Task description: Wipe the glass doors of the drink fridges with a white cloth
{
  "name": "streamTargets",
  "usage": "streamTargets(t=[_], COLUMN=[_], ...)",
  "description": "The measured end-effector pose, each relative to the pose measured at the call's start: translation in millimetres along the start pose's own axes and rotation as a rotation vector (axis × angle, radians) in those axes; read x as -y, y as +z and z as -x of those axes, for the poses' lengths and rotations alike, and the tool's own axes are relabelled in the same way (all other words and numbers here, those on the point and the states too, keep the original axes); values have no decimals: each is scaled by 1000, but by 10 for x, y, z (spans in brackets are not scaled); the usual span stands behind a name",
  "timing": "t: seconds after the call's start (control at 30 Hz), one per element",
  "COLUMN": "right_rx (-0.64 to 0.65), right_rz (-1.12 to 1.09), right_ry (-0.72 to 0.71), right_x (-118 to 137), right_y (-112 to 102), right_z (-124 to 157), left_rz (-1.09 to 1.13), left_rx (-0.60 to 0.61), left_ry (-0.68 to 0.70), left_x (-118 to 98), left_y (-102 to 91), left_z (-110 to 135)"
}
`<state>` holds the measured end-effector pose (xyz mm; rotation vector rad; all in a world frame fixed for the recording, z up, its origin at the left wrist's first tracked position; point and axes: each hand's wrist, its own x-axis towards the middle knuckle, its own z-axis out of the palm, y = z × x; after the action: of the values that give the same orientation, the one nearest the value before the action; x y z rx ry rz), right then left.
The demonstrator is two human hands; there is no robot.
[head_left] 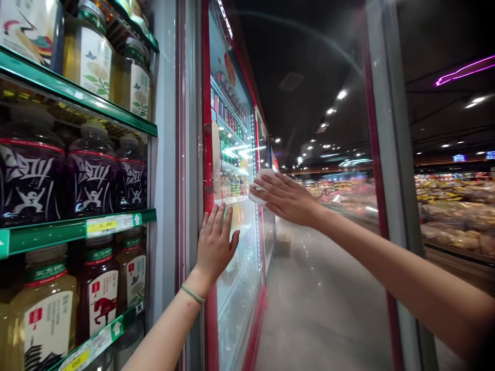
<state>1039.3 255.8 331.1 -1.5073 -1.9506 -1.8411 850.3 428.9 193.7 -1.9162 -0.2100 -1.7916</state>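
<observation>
My left hand (214, 239) lies flat with fingers stretched out against the glass cooler door (235, 288) beside its red frame. A thin green band circles that wrist. My right hand (284, 196) reaches across from the right and presses a white cloth (258, 186) against the same glass, higher up. Its fingers lie flat over the cloth. Behind the glass, rows of drink bottles (228, 116) stand on lit shelves.
An open cooler bay at the left holds dark purple bottles (91, 172) and yellow tea bottles (50, 309) on green-edged shelves (77, 226) with price tags. An open door's frame (390, 170) stands at the right. A grey aisle floor (325, 299) runs ahead; produce displays (452, 206) lie far right.
</observation>
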Motion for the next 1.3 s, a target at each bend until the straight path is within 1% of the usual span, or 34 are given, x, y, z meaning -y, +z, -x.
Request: streamTargets(t=[0.03, 0.13, 0.17, 0.2, 0.27, 0.3, 0.33, 0.37, 0.4, 0.47, 0.53, 0.57, 0.6, 0.63, 0.7, 0.73, 0.77, 0.8, 0.83, 0.9, 0.97, 1.0, 1.07, 1.13, 1.17, 1.2, 1.3], right_rx=[-9, -125, -146, -140, -69, -28, -5, -7, -35, -140, -213, -205, -175, -136, -56, -26, -8, -4, -16, -67, -108, -110, -82, -54, -53, -61, -97], right_rz=[10, 48, 52, 49, 32, 26, 23, 24, 28, 38, 33, 29, 25, 22, 15, 11, 7, 4, 1, 0, -1, -3, -16, -37, -47, -55, -61], right_ry=[20, 226, 247, 216, 39, -50, -99, -102, -62, 83, 156, 148, 109, 47, -117, -192, -238, -247, -222, -104, -19, -20, -115, -242, -277, -277, -149], right_x=[-14, -5, 16, 35, 24, -20, -90, -176, -265, -384, -351, -275, -176, -70, 87, 115, 108, 74, 28, -38, -7, 44, 165, 248, 266, 275, 295], right_y=[-5, -16, -24, -38, -83, -110, -135, -151, -155, -122, -53, -21, 1, 10, -10, -32, -54, -72, -81, -65, -15, 10, 39, 33, 22, 9, -40], right_z=[-47, -254, -323, -378, -442, -463, -490, -537, -611, -841, -1103, -1204, -1267, -1288, -1231, -1187, -1159, -1159, -1195, -1344, -1487, -1516, -1466, -1330, -1262, -1206, -1104], left_rz=[-3, -1, 4, 10, 17, 15, 11, 8, 6, 6, 8, 10, 13, 18, 31, 38, 44, 45, 43, 32, 29, 33, 44, 50, 50, 49, 52], left_rx=[3, 1, -3, -8, -22, -32, -42, -50, -55, -56, -53, -52, -53, -54, -57, -60, -64, -69, -76, -84, -80, -72, -60, -55, -52, -49, -29], left_ry=[0, -8, -13, -18, -24, -25, -26, -26, -26, -26, -24, -22, -19, -16, -13, -13, -13, -15, -18, -26, -30, -28, -23, -30, -37, -45, -48], left_x=[1, -12, -17, -20, -24, -25, -27, -29, -30, -31, -26, -21, -15, -9, 0, 1, 1, -2, -6, -18, -34, -44, -69, -105, -125, -147, -196], left_y=[-6, -10, -8, -4, 9, 17, 25, 31, 35, 35, 25, 19, 12, 6, 0, 0, 1, 1, 1, -9, -32, -48, -85, -123, -141, -158, -207], left_z=[8, 15, 18, 22, 34, 39, 43, 46, 48, 51, 53, 54, 56, 58, 65, 71, 79, 91, 106, 149, 210, 247, 336, 441, 497, 553, 691])
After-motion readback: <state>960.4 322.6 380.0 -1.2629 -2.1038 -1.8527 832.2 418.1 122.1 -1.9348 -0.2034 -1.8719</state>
